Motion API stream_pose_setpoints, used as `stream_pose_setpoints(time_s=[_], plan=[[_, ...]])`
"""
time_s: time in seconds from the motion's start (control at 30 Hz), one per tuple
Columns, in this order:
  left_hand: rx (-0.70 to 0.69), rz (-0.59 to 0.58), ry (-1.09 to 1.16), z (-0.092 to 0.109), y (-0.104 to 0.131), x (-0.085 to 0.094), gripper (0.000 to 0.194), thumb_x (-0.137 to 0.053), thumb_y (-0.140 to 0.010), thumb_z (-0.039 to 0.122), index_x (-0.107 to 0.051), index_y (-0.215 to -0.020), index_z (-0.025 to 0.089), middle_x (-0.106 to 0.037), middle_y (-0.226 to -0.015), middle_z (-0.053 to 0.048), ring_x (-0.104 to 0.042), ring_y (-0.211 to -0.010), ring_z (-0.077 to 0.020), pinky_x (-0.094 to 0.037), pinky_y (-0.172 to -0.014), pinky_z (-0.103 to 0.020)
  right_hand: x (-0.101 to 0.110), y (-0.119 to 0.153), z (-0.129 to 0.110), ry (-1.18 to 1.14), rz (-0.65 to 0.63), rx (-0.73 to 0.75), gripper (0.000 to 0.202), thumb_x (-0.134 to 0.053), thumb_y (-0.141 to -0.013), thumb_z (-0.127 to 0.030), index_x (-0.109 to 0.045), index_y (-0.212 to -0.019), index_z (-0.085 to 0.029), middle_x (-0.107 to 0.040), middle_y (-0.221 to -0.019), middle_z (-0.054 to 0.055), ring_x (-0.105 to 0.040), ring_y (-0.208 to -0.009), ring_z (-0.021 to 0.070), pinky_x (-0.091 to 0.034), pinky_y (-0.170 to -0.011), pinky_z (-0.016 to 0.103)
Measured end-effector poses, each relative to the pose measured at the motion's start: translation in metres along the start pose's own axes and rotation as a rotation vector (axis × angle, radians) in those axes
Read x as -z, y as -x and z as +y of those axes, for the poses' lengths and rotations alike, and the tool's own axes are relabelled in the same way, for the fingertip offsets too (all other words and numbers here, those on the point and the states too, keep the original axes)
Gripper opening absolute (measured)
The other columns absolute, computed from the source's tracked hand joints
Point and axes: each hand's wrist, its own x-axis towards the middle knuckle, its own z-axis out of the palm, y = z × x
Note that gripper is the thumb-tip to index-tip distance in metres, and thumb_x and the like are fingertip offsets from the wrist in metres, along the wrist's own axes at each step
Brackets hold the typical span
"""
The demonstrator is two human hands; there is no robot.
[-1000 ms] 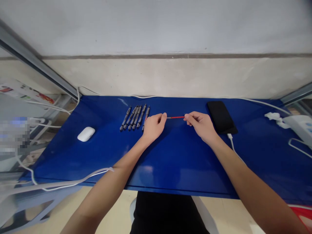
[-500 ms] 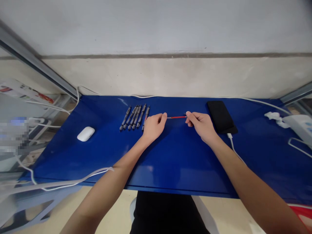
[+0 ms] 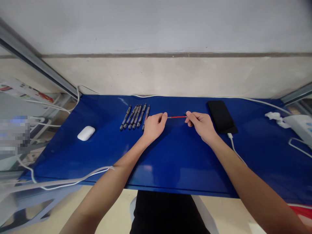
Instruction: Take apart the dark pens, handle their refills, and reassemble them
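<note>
We see the left hand (image 3: 154,126) and right hand (image 3: 200,124) both pinching one thin red stick (image 3: 178,117), fingers (image 3: 189,114) pressed close; it runs between them; dark pens (image 3: 136,117) lie beside the left fingers; a black phone (image 3: 220,115), near the right.

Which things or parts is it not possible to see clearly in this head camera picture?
All in the head view:
Both ends of the thin red stick: hidden by the left hand and the right hand.
Part of the rightmost pen: behind the left hand.
Any print on the other pens: too small to read.
What lies at far left: blurred by a pixelated patch.
The white block: cut off by the right edge.
</note>
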Motion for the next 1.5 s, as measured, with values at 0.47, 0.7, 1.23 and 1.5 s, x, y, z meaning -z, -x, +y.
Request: stream_pose_setpoints(time_s=[0.47, 0.7, 1.23, 1.5], plan=[[0.016, 0.002, 0.009, 0.001, 0.000, 0.001, 0.052, -0.038, -0.102, 0.049, -0.033, -0.059, 0.020, -0.038, -0.053, 0.002, -0.034, -0.052, -0.0116, -0.020, -0.056, -0.032, 0.001, 0.000, 0.001, -0.027, 0.003, -0.011, 0.043, -0.064, -0.091, -0.057, -0.073, -0.071, -0.020, -0.062, -0.061, 0.002, -0.057, -0.059, 0.0145, -0.044, -0.062, 0.031], [-0.010, -0.001, -0.026, 0.000, 0.001, 0.000, 0.052, -0.038, -0.102, 0.050, -0.033, -0.060, 0.020, -0.039, -0.053, 0.002, -0.034, -0.051, -0.0118, -0.019, -0.056, -0.032, 0.000, -0.003, 0.007, -0.026, 0.022, 0.005, 0.034, -0.070, -0.088, -0.053, -0.074, -0.080, -0.020, -0.065, -0.069, 0.002, -0.057, -0.063, 0.0148, -0.044, -0.061, 0.030], [-0.127, -0.069, -0.248, 0.002, 0.007, -0.002, 0.055, -0.033, -0.104, 0.054, -0.049, -0.064, 0.020, -0.054, -0.058, -0.002, -0.044, -0.052, -0.0145, -0.019, -0.056, -0.031, -0.002, 0.004, -0.007, 0.090, -0.010, 0.041, 0.051, -0.057, -0.095, -0.060, -0.064, -0.063, -0.021, -0.058, -0.058, 0.001, -0.052, -0.054, 0.0135, -0.040, -0.056, 0.029], [-0.245, -0.207, -0.394, 0.007, 0.012, -0.002, 0.058, -0.034, -0.102, 0.061, -0.059, -0.068, 0.020, -0.064, -0.065, -0.004, -0.056, -0.059, -0.0180, -0.021, -0.056, -0.030, -0.010, 0.009, -0.006, 0.272, -0.220, 0.151, 0.052, -0.051, -0.098, -0.058, -0.068, -0.065, -0.021, -0.066, -0.061, 0.002, -0.061, -0.060, 0.0160, -0.045, -0.062, 0.030]])
